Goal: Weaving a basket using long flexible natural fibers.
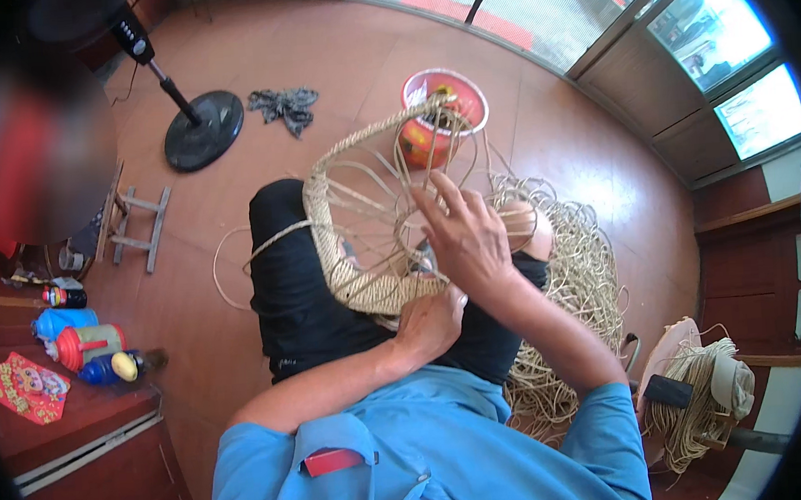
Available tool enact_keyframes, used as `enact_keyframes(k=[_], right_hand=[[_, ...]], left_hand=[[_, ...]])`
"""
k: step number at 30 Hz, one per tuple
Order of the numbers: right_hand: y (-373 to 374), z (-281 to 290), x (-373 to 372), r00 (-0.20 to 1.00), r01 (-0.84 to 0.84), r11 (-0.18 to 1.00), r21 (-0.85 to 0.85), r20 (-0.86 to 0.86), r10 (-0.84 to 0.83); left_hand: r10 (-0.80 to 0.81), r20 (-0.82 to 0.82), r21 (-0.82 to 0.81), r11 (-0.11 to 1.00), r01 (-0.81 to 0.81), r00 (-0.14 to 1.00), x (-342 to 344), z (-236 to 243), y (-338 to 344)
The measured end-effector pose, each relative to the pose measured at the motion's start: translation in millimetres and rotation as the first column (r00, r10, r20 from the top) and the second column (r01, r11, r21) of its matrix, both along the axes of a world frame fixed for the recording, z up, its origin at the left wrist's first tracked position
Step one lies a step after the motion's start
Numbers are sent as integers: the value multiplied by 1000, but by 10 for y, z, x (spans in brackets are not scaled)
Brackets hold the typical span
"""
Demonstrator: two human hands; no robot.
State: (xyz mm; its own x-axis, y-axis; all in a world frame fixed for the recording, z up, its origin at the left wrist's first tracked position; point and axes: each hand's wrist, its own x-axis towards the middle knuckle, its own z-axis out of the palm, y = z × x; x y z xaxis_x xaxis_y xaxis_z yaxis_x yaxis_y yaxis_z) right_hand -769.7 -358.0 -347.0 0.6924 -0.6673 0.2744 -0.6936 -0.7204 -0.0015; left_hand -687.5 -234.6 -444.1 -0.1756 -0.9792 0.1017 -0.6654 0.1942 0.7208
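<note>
A frame (325, 237) tightly wrapped in tan cord rests across my lap, with loose strands crossing its middle. My left hand (429, 327) is closed on its near edge, toward the right end. Over the frame's right side is my right hand (465, 236), fingers stretched out and apart among the loose cords. Strands run past those fingertips; whether any is pinched cannot be made out. A large heap of loose tan cord (579, 275) lies beside my right leg and trails down to the floor.
Ahead, a red bucket (474, 105) stands behind the frame. A black fan base (207, 133), a dark cloth (287, 107) and a small wooden stool (143, 221) are at the left, near a seated person. More cord (694, 397) hangs on a seat at right. Containers crowd a red cabinet (70, 440).
</note>
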Motion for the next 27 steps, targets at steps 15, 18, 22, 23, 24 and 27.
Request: enact_keyframes(k=[15, 18, 22, 23, 24, 27], right_hand=[[-558, -62, 115, 849, -515, 804, -299, -45, 527], [-591, -117, 205, 824, -563, 799, -210, -218, 523], [-704, -202, 304, 789, -572, 819, -52, -307, 532], [-756, -201, 313, 800, -571, 816, -89, -284, 529], [-809, -189, 326, 809, -554, 831, -55, -269, 522], [-1017, -59, 320, 910, -406, 912, -56, -114, 398]], left_hand=[[17, -86, 84, 996, -10, 996, 99, 140, 15], [-1, -84, 95, 995, 9, 996, 109, 174, 13], [-3, -70, 14, 1000, 4, 998, 135, 272, 6], [-17, -50, 76, 997, 21, 999, 149, 304, 8], [-9, -54, 18, 1000, 10, 999, 169, 340, 10], [-8, -76, -5, 1000, 7, 997, 306, 473, 41]])
